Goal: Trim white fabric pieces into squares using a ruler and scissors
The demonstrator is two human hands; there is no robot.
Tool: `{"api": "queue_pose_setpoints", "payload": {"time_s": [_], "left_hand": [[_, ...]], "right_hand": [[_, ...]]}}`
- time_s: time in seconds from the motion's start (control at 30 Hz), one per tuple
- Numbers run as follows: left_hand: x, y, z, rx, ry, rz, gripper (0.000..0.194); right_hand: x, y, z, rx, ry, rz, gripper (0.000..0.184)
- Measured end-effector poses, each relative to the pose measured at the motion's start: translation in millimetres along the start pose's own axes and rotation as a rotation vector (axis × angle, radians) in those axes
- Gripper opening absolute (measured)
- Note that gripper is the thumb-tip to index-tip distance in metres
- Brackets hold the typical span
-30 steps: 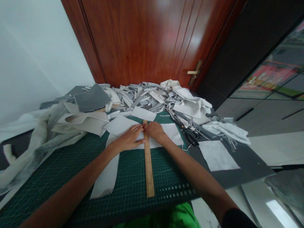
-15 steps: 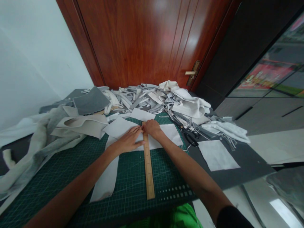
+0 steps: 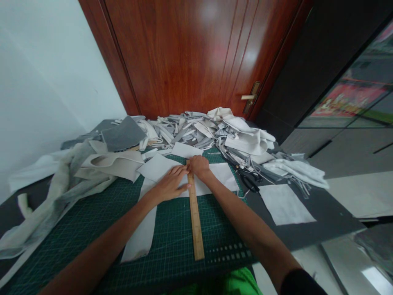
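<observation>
My left hand (image 3: 171,183) lies flat with fingers spread, pressing a wooden ruler (image 3: 196,221) and the white fabric piece (image 3: 221,175) beneath it. The ruler runs from the far side towards me, across the fabric and onto the green cutting mat (image 3: 173,233). At its far end my right hand (image 3: 199,165) is closed, knuckles up, against the ruler's edge and touching the left fingertips. Whatever it grips is hidden. A small white piece (image 3: 186,150) lies just beyond the hands. Under my left forearm lies a long white strip (image 3: 139,237).
Grey and white scraps (image 3: 196,129) are heaped along the back by the wooden door (image 3: 184,53). Black scissors (image 3: 249,180) and a white square (image 3: 285,204) lie at the right. Folded beige cloth (image 3: 113,163) and long pale strips (image 3: 58,196) cover the left.
The view has shifted slightly, so everything sits a little further right and lower. Both hands keep nearly the same place on the ruler and fabric.
</observation>
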State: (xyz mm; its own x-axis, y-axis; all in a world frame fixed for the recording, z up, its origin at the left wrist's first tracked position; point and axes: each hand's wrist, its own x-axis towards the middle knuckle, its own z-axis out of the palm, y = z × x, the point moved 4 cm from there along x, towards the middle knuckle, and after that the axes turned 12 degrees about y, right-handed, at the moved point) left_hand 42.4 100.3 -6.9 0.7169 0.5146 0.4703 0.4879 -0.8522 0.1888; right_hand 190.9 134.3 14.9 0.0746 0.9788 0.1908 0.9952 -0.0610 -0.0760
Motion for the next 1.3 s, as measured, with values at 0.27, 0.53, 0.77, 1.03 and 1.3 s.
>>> {"api": "queue_pose_setpoints", "payload": {"time_s": [0.27, 0.53, 0.77, 1.03, 1.3], "left_hand": [[3.5, 12.9, -6.4, 0.004, 0.052, -0.058, 0.06], [3.9, 23.0, -5.7, 0.051, 0.032, -0.073, 0.045], [0.5, 30.7, 1.6, 0.073, 0.0, -0.197, 0.05], [1.8, 28.9, 1.0, -0.007, -0.023, -0.251, 0.062], [-14.5, 12.6, -4.4, 0.068, 0.115, -0.176, 0.048]], "right_hand": [[-28.0, 60.5, -19.7, 0.006, 0.089, 0.01, 0.026], [-107.7, 176.7, -29.5, -0.133, 0.185, 0.294, 0.037], [-141.1, 223.3, -22.8, -0.119, 0.119, 0.189, 0.048], [-119.0, 232.4, -27.7, -0.071, -0.005, 0.073, 0.038], [-138.2, 211.0, -36.1, -0.21, -0.004, 0.289, 0.046]]}}
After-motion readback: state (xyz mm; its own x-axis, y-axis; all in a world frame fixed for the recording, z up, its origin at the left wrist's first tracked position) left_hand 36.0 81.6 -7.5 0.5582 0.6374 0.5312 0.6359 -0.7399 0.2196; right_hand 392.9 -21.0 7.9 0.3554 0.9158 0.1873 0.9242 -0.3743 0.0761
